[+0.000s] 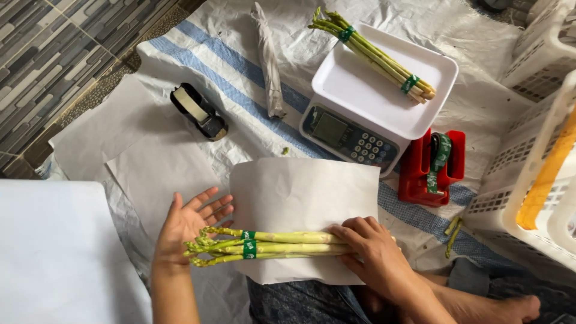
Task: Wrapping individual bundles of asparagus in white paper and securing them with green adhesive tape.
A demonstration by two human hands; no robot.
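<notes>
A bundle of green asparagus point(270, 245), bound with a green band, lies across a sheet of white paper point(300, 198) on my lap. My right hand point(372, 252) presses down on the stalk ends of that bundle. Just past the asparagus tips, my left hand point(189, 225) is held flat with its fingers spread, and nothing is in it. A second banded asparagus bundle point(375, 57) rests on the tray of a white digital scale point(366, 102). A bundle wrapped in paper point(269, 60) lies to the left of the scale.
A black tape dispenser point(199, 112) sits on loose paper sheets point(114, 132) at left. Right of the scale stands a red dispenser with green tape point(433, 165). White plastic crates point(528, 174) line the right side. Two loose asparagus pieces point(451, 234) lie on the blue-striped tarp point(228, 78).
</notes>
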